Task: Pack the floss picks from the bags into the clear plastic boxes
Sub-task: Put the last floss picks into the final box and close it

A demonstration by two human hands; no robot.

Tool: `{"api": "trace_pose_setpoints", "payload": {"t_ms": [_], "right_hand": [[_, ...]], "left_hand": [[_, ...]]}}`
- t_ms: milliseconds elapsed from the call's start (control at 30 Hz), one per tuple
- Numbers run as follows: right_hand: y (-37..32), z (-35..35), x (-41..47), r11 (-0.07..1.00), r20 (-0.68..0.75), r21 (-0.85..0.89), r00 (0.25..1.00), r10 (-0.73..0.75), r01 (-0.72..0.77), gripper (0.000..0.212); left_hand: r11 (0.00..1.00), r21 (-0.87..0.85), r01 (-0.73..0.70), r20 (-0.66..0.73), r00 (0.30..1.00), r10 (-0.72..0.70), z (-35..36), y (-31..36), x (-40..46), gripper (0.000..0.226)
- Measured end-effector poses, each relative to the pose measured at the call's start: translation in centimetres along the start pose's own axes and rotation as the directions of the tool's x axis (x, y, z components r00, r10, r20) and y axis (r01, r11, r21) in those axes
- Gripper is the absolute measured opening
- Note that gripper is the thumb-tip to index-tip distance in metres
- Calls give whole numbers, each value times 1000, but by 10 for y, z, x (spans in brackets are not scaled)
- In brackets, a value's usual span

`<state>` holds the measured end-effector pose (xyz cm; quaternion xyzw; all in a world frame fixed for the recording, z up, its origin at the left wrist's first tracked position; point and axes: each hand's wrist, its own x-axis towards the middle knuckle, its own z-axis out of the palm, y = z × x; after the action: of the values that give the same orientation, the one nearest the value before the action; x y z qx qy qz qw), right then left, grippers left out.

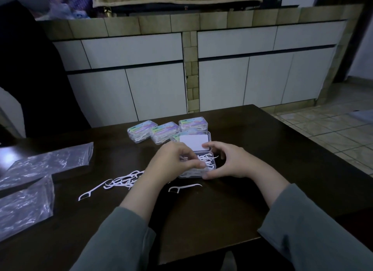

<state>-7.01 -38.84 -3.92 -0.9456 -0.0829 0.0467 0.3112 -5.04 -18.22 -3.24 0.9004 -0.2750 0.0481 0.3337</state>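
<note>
An open clear plastic box (210, 163) stands mid-table, its lid (194, 142) tipped up behind it, white floss picks heaped inside. My left hand (171, 161) hovers over the box's left side, fingers curled on a few picks. My right hand (228, 159) cups the box's right side, thumb at its front corner. A pile of loose floss picks (123, 181) lies left of the box. One single pick (184, 187) lies in front of the box, another single pick (91, 191) farther left.
Three closed, filled boxes (164, 132) stand in a row behind the open one. Two crumpled clear plastic bags (46, 163) (24, 206) lie at the table's left. The dark table's right edge (314, 149) drops to a tiled floor. White cabinets stand beyond.
</note>
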Motion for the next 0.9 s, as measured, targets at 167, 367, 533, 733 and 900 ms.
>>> {"api": "trace_pose_setpoints", "payload": {"t_ms": [167, 367, 533, 733, 900], "right_hand": [[2, 0, 1, 1000, 3, -4, 1000, 11, -11, 94], [1, 0, 2, 999, -3, -24, 999, 36, -37, 94], [1, 0, 1, 999, -2, -33, 999, 33, -33, 94], [2, 1, 2, 999, -2, -21, 999, 34, -34, 93], [2, 0, 1, 1000, -1, -11, 1000, 21, -21, 91]], "left_hand": [[993, 113, 39, -138, 990, -23, 2, 4, 1, 31], [975, -38, 220, -84, 971, -223, -24, -23, -9, 24], [963, -7, 270, -62, 961, -270, -23, -22, -9, 3], [984, 86, 155, -2, 988, -156, -23, -8, -12, 8], [982, 179, 61, -6, 998, -61, -21, 0, -11, 7]]}}
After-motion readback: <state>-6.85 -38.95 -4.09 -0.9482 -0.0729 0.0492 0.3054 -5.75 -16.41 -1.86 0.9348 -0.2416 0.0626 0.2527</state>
